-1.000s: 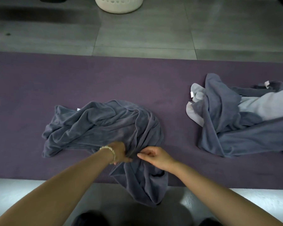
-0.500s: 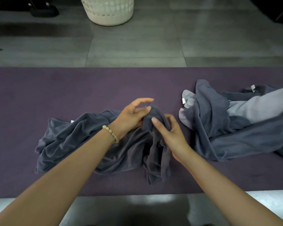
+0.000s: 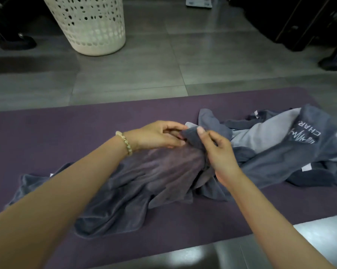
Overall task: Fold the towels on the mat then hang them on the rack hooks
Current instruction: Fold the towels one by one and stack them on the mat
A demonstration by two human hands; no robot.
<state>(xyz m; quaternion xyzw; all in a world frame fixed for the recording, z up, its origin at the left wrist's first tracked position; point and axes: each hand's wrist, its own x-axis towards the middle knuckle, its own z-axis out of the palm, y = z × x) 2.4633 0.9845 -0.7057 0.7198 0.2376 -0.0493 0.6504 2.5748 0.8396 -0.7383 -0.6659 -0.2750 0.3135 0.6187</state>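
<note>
Centrally, a crumpled dark grey towel (image 3: 136,189) was seen spread over the purple mat (image 3: 67,133), with its bulk lying beneath and between the two forearms and trailing toward the mat's near left part. One corner of it was raised clear of the mat and held between the two hands. The left hand (image 3: 160,135) was closed on that corner, the cloth being pinched between the thumb and the curled fingers, and a beaded bracelet (image 3: 125,141) was worn at its wrist. The right hand (image 3: 219,152) was closed on the same raised fold, with its thumb pressed against the top of the cloth and its fingers curled round the fabric below. Both hands were held close together above the middle of the mat. Just to the right, further towels (image 3: 270,158) were heaped unfolded on the mat, dark grey and lighter grey cloth being tangled together. White lettering (image 3: 307,133) that included "CHAR" was printed on one dark fold, and a small white tag (image 3: 306,168) was shown lower on the heap. Whether the heap touched the held towel could not be told, since the right hand stood in front of that spot. Beyond the mat, a white perforated laundry basket (image 3: 90,26) was stood upright on the grey tiled floor (image 3: 144,74) at the far left.
</note>
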